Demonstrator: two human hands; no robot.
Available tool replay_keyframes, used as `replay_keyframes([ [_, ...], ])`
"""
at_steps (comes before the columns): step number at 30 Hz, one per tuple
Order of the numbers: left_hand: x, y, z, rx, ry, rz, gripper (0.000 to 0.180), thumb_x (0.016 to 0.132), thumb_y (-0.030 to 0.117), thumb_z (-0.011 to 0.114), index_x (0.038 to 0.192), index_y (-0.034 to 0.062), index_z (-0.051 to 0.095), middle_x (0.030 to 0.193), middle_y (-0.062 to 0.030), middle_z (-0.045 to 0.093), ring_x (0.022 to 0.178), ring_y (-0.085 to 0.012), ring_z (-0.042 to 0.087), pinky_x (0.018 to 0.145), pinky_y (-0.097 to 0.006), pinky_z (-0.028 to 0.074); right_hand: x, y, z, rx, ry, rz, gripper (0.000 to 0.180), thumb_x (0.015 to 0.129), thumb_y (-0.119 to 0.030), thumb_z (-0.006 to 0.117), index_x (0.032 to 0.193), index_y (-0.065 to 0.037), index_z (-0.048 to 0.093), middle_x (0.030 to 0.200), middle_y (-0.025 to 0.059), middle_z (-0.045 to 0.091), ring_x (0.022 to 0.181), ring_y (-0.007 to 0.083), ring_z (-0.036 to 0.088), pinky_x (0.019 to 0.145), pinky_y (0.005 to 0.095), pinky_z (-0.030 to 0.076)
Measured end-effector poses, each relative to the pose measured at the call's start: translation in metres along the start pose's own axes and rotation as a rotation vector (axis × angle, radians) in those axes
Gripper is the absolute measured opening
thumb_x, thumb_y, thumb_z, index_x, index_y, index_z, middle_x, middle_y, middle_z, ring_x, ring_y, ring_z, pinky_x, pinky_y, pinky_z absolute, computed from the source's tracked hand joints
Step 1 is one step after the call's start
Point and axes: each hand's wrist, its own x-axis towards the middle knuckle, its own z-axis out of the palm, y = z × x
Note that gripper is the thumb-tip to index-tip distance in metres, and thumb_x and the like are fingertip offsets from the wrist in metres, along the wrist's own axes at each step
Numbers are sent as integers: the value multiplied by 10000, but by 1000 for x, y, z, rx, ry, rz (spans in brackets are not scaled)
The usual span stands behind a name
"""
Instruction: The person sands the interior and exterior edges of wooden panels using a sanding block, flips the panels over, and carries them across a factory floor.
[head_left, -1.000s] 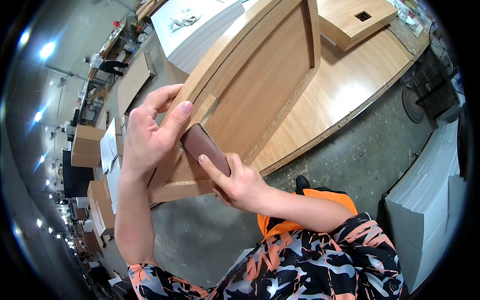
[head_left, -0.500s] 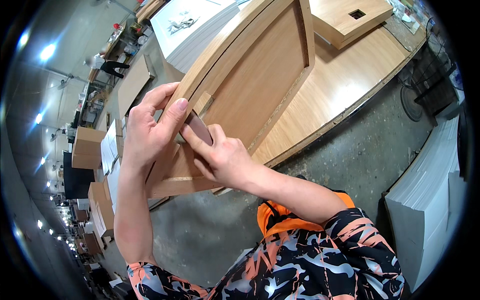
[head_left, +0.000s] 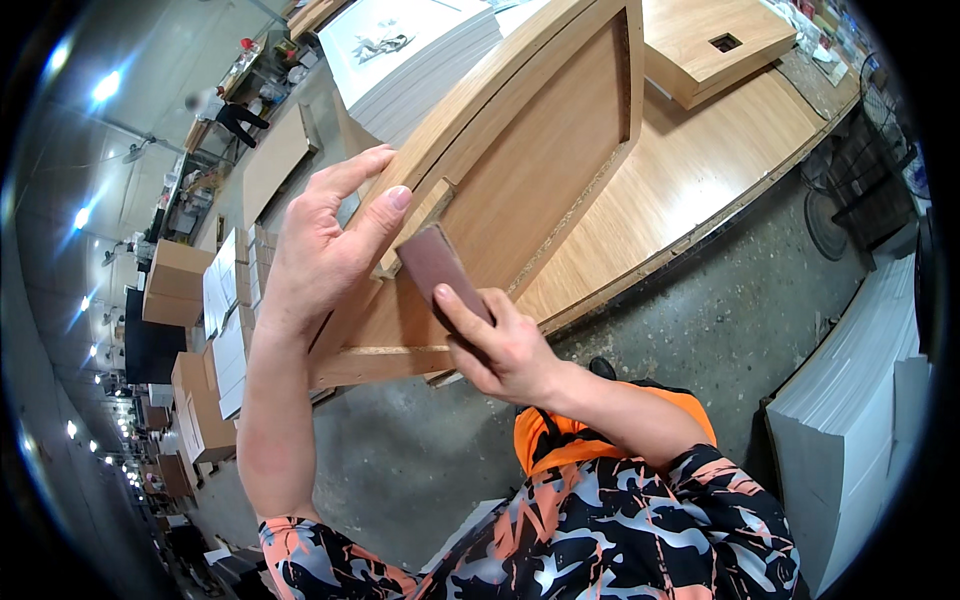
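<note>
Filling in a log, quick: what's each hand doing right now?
Left hand: closed on the edge of the framed wooden panel.
Right hand: closed, holding the brown block.

Framed panel (head_left: 540, 165) tilted up, left of the tabletop (head_left: 690, 215); its left edge is gripped by the left hand (head_left: 325, 245). Block (head_left: 440, 265) held in the right hand (head_left: 512, 352), in front of the panel's recessed side, right of the left hand. Box-shaped piece (head_left: 690, 55) set on the tabletop's far part. Sheet stack (head_left: 425, 90) placed behind the panel; second stack (head_left: 845, 430) at far right. Cartons (head_left: 175, 285) ranged at left.
</note>
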Motion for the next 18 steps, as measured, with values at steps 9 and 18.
replay_keyframes([
  [9, -3, -1, -1, 53, 2, 54, 407, 867, 236, 715, 1195, 4, 653, 1296, -204, 596, 1229, -285, 543, 1050, -378, 397, 59, -35, -5, -182, -201, 164, 602, 841, -172, 619, 1396, -28, 435, 869, 254, 543, 660, 402, 627, 571, 452, 564],
  [18, -2, 6, 5, 134, 14, 110, 411, 858, 243, 711, 1189, 4, 659, 1313, -208, 583, 1254, -305, 508, 1066, -394, 375, 88, -40, -29, -319, -455, 127, 616, 813, -134, 618, 1397, -49, 440, 804, 272, 589, 719, 405, 643, 617, 487, 561],
])
